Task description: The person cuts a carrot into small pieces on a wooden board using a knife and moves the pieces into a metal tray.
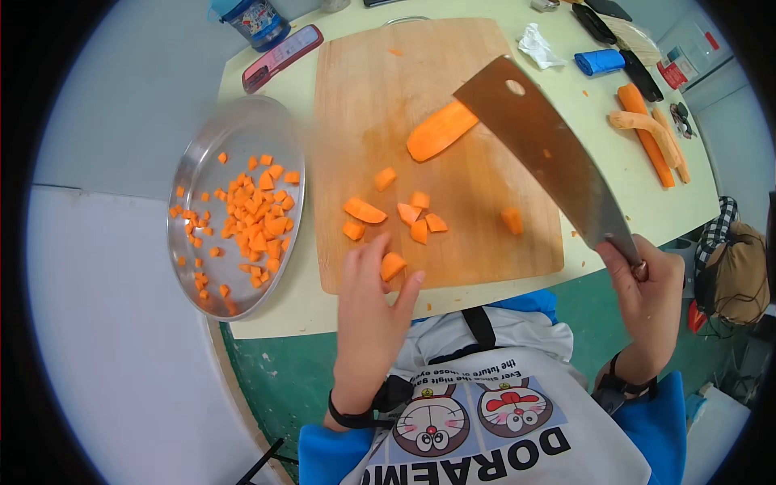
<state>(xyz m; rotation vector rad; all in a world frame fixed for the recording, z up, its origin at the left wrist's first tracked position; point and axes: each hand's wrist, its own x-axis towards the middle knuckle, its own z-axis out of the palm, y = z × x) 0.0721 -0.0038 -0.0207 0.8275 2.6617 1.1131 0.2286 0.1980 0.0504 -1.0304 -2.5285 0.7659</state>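
Observation:
My right hand (651, 283) is wrapped round the handle of a large cleaver (550, 149), its broad blade raised over the right side of a wooden cutting board (477, 250). At the board's lower left edge my left hand (376, 287) has its thumb and fingers apart, around an orange carrot piece (393, 266); firm contact is not clear. Several cut chunks (364, 211) lie just beyond the fingers. A longer carrot piece (440, 132) is farther up, partly behind the blade. Another chunk (512, 220) sits alone at the right.
Left of the board, an oval metal tray (186, 283) holds many carrot cubes. A phone (283, 58) and blue cup (257, 23) are at the back left. Whole carrots (647, 133), a blue roll (599, 62) and crumpled tissue (540, 46) lie on the right.

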